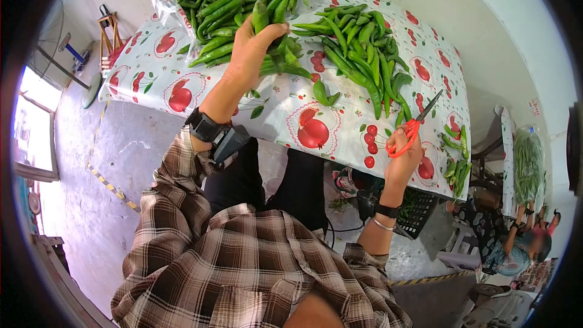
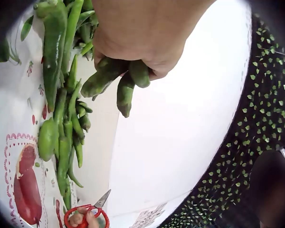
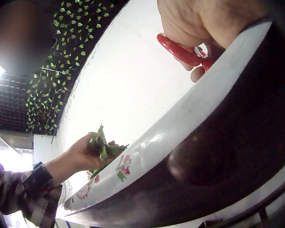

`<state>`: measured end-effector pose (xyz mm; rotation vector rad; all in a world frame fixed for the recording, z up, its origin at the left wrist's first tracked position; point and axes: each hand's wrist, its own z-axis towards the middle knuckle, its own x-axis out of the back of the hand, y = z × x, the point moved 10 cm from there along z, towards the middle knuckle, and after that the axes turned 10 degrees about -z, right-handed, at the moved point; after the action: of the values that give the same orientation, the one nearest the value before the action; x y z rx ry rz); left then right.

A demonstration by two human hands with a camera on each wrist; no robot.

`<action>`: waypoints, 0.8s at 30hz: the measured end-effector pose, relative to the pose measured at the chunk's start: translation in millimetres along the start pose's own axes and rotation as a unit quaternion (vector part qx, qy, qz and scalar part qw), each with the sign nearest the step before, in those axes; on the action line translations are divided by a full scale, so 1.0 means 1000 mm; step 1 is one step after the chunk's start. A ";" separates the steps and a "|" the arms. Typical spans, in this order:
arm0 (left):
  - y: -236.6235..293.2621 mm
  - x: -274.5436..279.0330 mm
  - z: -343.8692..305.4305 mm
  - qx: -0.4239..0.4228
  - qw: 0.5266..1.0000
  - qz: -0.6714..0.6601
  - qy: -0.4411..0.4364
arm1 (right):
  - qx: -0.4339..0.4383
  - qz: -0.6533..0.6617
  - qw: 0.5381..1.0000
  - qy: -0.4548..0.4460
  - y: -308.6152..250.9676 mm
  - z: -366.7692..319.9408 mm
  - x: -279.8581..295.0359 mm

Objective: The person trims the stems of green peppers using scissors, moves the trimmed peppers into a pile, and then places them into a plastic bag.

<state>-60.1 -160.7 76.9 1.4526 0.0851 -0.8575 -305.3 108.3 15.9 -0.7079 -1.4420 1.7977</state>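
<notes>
Left arm: stretching forward, checked sleeve sitting at the wrist.
Left hand [image 1: 248,54]: curling its fingers round peppers [image 1: 261,15].
Right arm: bending upward, forearm showing bare.
Right hand [image 1: 404,157]: gripping scissors [image 1: 413,126], blades pointing up and away.

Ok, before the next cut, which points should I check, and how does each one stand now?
1. The left hand grips a bunch of peppers: ok.
2. The right hand holds the scissors by the red loops: ok.
3. Blades clear of the left hand: ok, the pile lies between them.
4. Blades open for a cut: not ok, they look shut.
5. Stem ends of the held bunch face the scissors: cannot tell.
6. Bunch within reach of the blades: not ok, the hands are well apart.
</notes>
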 end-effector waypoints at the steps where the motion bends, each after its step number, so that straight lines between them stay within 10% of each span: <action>1: 0.016 0.004 0.006 -0.080 0.989 0.125 0.008 | 0.000 0.000 1.000 0.000 -0.001 0.000 0.000; 4: 0.042 -0.009 -0.001 -0.155 0.923 0.352 0.017 | 0.001 -0.014 1.000 0.003 -0.002 0.000 0.000; 6: 0.039 -0.031 -0.001 -0.216 0.789 0.573 -0.050 | 0.004 0.003 1.000 0.001 -0.001 0.000 0.000; 11: -0.010 -0.019 0.013 -0.132 0.664 0.727 -0.115 | 0.001 0.004 1.000 0.005 0.000 0.001 0.001; 24: -0.012 -0.021 0.008 -0.139 0.677 0.710 -0.131 | -0.003 -0.003 1.000 0.003 -0.001 0.000 0.000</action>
<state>-85.5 -156.3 79.4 0.6839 -0.9933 0.2901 -304.9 108.1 17.0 -0.7116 -1.4451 1.7850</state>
